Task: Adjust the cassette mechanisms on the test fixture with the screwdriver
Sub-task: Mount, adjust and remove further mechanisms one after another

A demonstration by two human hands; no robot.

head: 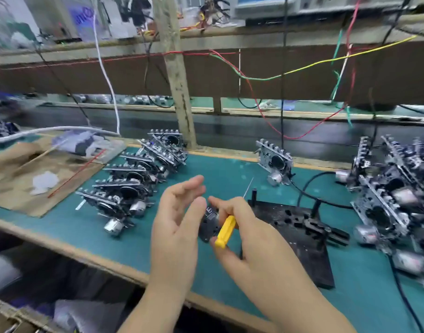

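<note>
- Yellow is showing on the screwdriver (226, 231) handle, which the right hand (252, 239) is gripping with curled fingers; its thin metal shaft is pointing up and away toward the back of the bench.
- Between the two hands a small black part (209, 223) is sitting, partly hidden; whether the right hand is also holding it, I cannot tell.
- Beside it the left hand (176, 222) is hovering with fingers straight and slightly spread, palm turned toward the right hand, gripping nothing; its fingertips are lying close to the black part, and contact cannot be made out.
- Just right of the hands the black fixture (300, 227) is lying flat on the green mat (220, 169), with upright pegs at its far edge and a black clamp on its right side; no mechanism is sitting on it.
- A black cable (304, 188) is running from the fixture's far side toward a lone mechanism (276, 162) standing upright near the back of the mat.
- Left of the hands a row of mechanisms (134, 181) is standing on edge, leaning one against the next, motors facing down.
- On the right a pile of mechanisms (393, 188) is lying heaped together.
- At far left brown cardboard (26, 179) is lying on the bench with a red wire (76, 174) across it.
- Overhead, coloured wires (254, 78) are hanging from a wooden shelf.
</note>
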